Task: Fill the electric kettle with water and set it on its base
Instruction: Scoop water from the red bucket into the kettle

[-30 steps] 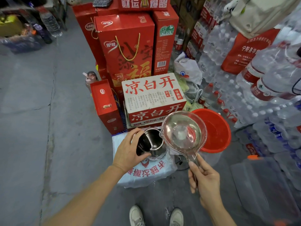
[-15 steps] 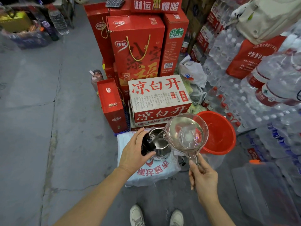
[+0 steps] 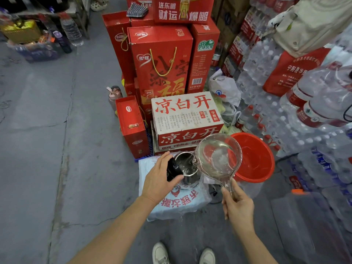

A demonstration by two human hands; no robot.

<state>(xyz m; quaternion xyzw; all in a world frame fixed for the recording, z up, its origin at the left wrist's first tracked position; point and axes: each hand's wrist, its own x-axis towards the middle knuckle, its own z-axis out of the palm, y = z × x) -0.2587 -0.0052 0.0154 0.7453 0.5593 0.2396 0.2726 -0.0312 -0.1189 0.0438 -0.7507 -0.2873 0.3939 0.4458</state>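
Note:
A steel electric kettle [image 3: 185, 171] stands with its black lid raised on a wrapped pack of bottles [image 3: 177, 203]. My left hand [image 3: 161, 179] grips the kettle's black handle and lid on its left side. My right hand [image 3: 237, 204] holds the handle of a clear plastic water scoop [image 3: 218, 156], tilted left with its spout over the kettle's mouth. Water lies in the scoop and a thin stream runs into the kettle. The kettle's base is not visible.
A red bucket [image 3: 255, 159] holding water stands right of the kettle. A white and red carton [image 3: 186, 119] and tall red gift boxes [image 3: 162, 61] rise behind. Packs of bottled water [image 3: 285, 103] fill the right. Grey concrete floor [image 3: 47, 149] lies left; my shoes [image 3: 161, 253] are below.
The scoop has tipped further left, closer over the kettle's mouth, and water now runs in. My left hand keeps its hold on the kettle. The camera has tilted up a little.

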